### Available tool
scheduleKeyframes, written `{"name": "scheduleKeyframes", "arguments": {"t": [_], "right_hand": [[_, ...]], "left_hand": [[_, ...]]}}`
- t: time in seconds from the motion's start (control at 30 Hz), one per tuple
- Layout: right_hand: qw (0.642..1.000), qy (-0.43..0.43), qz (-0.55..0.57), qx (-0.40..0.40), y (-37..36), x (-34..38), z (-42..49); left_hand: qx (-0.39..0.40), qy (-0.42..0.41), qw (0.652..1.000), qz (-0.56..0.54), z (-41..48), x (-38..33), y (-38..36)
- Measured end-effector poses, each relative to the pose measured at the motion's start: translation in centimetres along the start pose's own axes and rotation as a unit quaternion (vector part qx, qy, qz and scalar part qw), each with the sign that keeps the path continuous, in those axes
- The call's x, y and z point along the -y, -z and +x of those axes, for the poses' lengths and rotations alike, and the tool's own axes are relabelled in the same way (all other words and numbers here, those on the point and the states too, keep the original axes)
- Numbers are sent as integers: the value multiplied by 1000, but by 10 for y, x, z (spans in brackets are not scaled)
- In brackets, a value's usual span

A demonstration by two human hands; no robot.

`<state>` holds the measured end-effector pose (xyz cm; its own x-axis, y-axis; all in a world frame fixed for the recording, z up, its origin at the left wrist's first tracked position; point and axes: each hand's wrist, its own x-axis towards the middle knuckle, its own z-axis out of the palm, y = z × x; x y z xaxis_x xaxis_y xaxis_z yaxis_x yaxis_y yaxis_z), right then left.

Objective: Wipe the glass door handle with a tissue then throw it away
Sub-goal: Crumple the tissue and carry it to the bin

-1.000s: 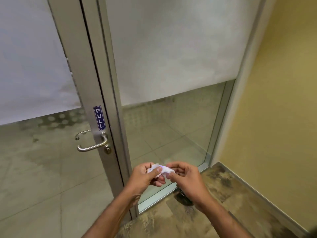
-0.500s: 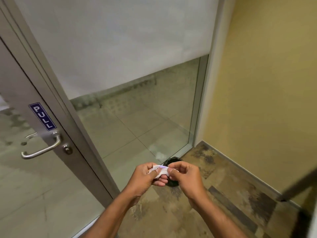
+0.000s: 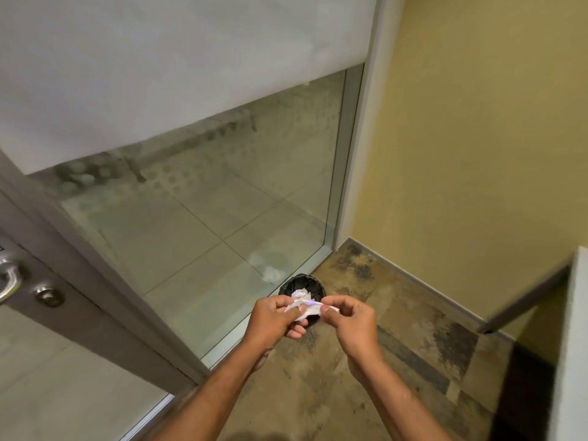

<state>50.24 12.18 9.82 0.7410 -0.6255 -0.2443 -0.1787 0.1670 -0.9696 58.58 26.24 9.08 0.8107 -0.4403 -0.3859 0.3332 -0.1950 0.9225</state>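
A small crumpled white tissue (image 3: 308, 307) is pinched between both hands at chest height. My left hand (image 3: 276, 319) grips its left end and my right hand (image 3: 349, 323) grips its right end. Directly beyond the hands, on the floor by the glass panel, stands a small black bin (image 3: 302, 285) with white paper inside; the hands hide its near part. The metal door handle (image 3: 9, 278) shows only partly at the far left edge, with a round lock (image 3: 47, 294) beside it.
The aluminium door frame (image 3: 105, 291) runs diagonally from the left to the floor. A fixed glass panel (image 3: 206, 218) with frosted film on top fills the middle. A yellow wall (image 3: 477, 138) stands on the right, a white edge (image 3: 572, 345) at far right.
The view has swung right: the door handle slid to the left edge and the black bin came into sight beyond the hands. Both hands still hold the tissue.
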Motion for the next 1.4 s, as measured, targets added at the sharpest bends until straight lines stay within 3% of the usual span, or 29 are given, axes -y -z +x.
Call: {"name": "scheduleKeyframes", "arguments": {"t": [0.23, 0.63, 0.87, 1.4], "right_hand": [[998, -54, -13, -17, -7, -59, 94], [992, -121, -18, -26, -18, -142, 243], [991, -119, -41, -37, -30, -185, 299], [968, -68, -227, -80, -58, -295, 414]], "left_hand": [[-47, 50, 998, 11, 95, 33, -7], [-14, 114, 993, -15, 244, 92, -17], [-20, 143, 987, -71, 307, 125, -9], [-157, 173, 964, -125, 428, 231, 7]]}}
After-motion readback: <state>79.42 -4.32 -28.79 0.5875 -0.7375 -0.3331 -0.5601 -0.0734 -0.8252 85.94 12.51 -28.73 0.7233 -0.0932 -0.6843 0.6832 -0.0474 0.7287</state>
